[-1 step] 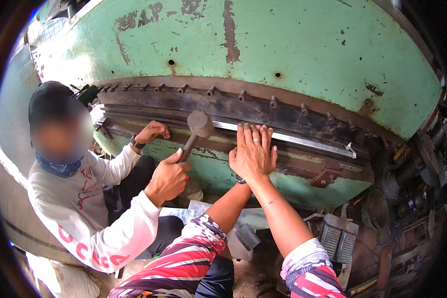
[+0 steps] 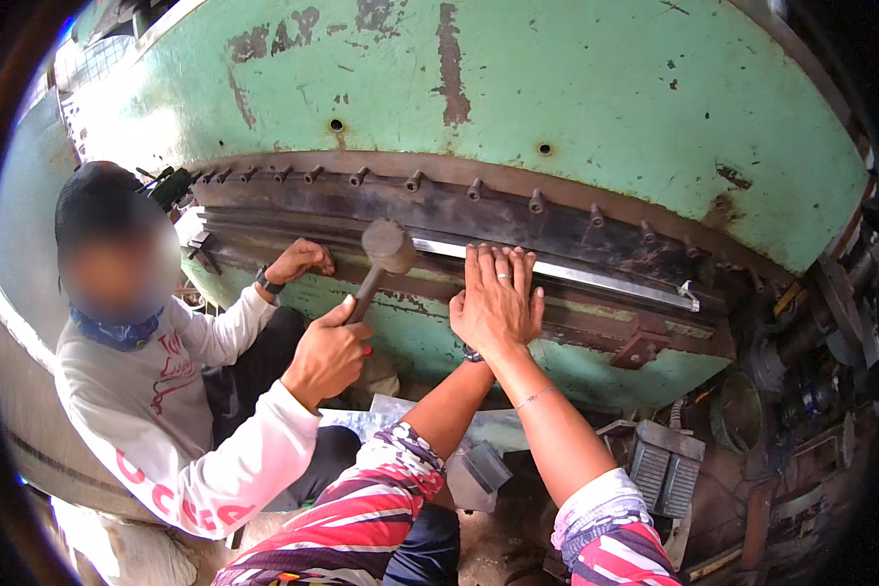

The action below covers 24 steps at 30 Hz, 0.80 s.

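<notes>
Apparently left hand [image 2: 481, 314] beneath right hand [image 2: 505, 293].

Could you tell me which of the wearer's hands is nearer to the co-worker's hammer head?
Left. The left hand lies flat on the press bed just right of the hammer head; the right hand overlaps it, slightly farther right.

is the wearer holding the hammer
No, the hammer is gripped by the co-worker's hand, while the wearer's left hand and right hand lie flat on the steel strip.

Hammer [image 2: 385, 250] blocks left — right clear.
</notes>
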Motion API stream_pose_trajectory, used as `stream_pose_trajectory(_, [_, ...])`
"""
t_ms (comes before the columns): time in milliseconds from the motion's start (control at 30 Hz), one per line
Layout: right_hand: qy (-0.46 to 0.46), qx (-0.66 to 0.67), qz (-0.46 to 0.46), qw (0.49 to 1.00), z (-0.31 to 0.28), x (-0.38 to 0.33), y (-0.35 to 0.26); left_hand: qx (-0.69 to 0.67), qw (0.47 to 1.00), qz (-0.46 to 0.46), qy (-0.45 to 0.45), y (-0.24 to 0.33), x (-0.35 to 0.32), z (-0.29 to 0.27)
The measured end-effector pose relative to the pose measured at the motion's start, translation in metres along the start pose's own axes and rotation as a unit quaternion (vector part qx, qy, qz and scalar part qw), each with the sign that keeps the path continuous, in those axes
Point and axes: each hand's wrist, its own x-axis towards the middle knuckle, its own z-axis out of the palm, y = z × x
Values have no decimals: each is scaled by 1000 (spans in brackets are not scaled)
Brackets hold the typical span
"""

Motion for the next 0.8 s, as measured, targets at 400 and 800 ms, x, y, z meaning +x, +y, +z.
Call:
stream_pose_trajectory(400, [53, 128, -19, 990, -45, -10, 31, -15, 1000, -1, 23, 9, 10, -8])
stream_pose_trajectory(800, [138, -53, 77, 986, -246, -174, 121, -194, 978, -75, 2, 44, -75, -69])
